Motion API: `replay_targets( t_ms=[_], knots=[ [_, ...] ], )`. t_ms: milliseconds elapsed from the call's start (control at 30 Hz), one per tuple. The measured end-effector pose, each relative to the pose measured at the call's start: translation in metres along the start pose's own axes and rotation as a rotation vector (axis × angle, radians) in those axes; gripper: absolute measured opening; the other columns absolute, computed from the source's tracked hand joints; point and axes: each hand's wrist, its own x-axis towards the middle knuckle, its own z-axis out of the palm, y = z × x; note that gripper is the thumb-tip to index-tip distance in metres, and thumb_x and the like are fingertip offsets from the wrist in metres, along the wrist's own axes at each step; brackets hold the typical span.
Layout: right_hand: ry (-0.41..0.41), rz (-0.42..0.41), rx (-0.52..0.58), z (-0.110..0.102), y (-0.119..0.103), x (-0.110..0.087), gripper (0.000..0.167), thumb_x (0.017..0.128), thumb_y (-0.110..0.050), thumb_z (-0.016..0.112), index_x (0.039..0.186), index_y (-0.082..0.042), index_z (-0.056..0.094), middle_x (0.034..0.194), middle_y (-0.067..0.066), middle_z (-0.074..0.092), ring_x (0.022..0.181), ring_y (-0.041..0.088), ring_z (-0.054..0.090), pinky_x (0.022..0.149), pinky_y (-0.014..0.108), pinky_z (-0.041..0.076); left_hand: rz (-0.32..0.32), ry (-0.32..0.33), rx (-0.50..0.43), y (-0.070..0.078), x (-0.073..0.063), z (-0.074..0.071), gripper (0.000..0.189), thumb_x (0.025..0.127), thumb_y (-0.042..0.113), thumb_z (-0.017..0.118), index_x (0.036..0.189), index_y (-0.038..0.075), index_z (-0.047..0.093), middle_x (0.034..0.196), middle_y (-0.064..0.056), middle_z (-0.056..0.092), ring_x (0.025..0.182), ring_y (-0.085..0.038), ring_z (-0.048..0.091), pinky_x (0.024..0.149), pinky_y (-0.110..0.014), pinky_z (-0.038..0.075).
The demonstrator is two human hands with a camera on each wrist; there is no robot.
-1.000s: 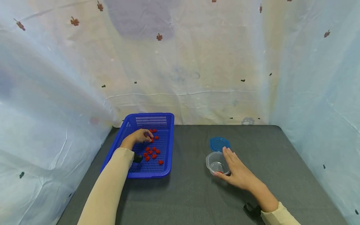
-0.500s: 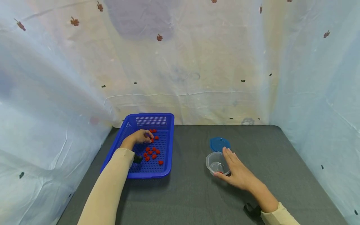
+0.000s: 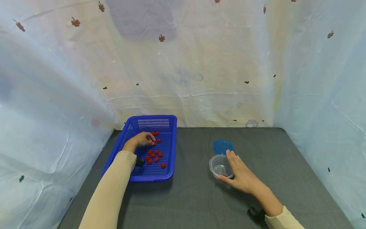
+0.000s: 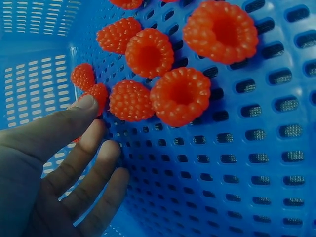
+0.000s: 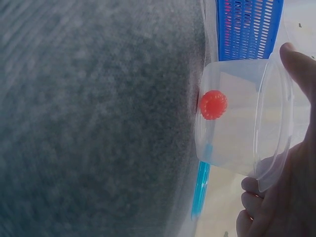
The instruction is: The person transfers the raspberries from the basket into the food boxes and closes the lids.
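My left hand (image 3: 142, 139) reaches into the blue plastic basket (image 3: 170, 159), its thumb and forefinger pinching a red raspberry (image 4: 100, 95) that still sits among the others. Several loose raspberries (image 4: 180, 97) are scattered over the slotted basket floor, some with their hollow ends showing. On the right, my right hand (image 3: 246, 178) holds the rim of a clear plastic tub (image 5: 237, 133), thumb at one side and fingers at the other. One raspberry (image 5: 213, 104) lies at the tub's bottom, mostly hidden by the thumb in the head view.
A blue lid (image 3: 221, 146) lies flat just behind the tub. Both stand on a grey cloth-covered table (image 3: 194, 197), with the basket at its back left. Pale patterned sheeting (image 3: 186, 70) hangs behind and at both sides. A black strap (image 3: 255, 213) is by the right wrist.
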Motion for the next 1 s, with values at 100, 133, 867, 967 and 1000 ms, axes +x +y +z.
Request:
replay_targets(
  t_ms=[100,133,867,967,1000],
  knots=[
    [-0.005,0.009,0.008,-0.001,-0.001,-0.001,0.116,0.095,-0.071,0.068,0.17,0.001,0.016,0.177,0.023,0.016,0.163,0.043,0.016,0.126,0.064,0.021,0.006,-0.003,0.006,0.0,0.002,0.0,0.01,0.104,0.008,0.07,0.113,0.005,0.072,0.105,-0.009,0.068,0.089,-0.021,0.057,0.076,-0.031,0.046],
    [-0.007,0.012,0.011,-0.002,-0.001,-0.001,0.117,0.095,-0.072,0.068,0.17,0.0,0.016,0.177,0.023,0.015,0.163,0.043,0.016,0.126,0.065,0.021,0.011,-0.007,0.011,0.0,0.003,0.0,0.01,0.104,0.008,0.07,0.112,0.004,0.072,0.106,-0.009,0.069,0.089,-0.021,0.057,0.076,-0.031,0.046],
    [-0.014,0.014,0.017,-0.003,-0.004,0.0,0.117,0.095,-0.07,0.069,0.17,0.002,0.016,0.177,0.023,0.015,0.164,0.042,0.015,0.126,0.064,0.02,0.019,0.011,0.013,0.009,-0.003,-0.003,0.013,0.108,0.014,0.067,0.115,0.003,0.066,0.106,-0.012,0.068,0.091,-0.026,0.062,0.077,-0.032,0.049],
    [-0.014,0.013,0.016,-0.003,-0.004,0.0,0.117,0.095,-0.071,0.069,0.17,0.002,0.016,0.177,0.023,0.015,0.163,0.043,0.015,0.126,0.064,0.02,0.043,0.023,0.017,0.012,-0.004,-0.004,0.012,0.107,0.012,0.067,0.113,0.002,0.066,0.105,-0.012,0.068,0.089,-0.027,0.063,0.076,-0.032,0.05],
    [-0.014,0.013,0.016,-0.003,-0.004,-0.001,0.117,0.095,-0.07,0.069,0.17,0.002,0.016,0.177,0.023,0.015,0.163,0.043,0.015,0.126,0.064,0.02,0.054,0.028,0.021,0.013,-0.004,-0.005,0.012,0.107,0.012,0.067,0.113,0.002,0.066,0.104,-0.012,0.068,0.088,-0.027,0.063,0.076,-0.032,0.051]
  ],
)
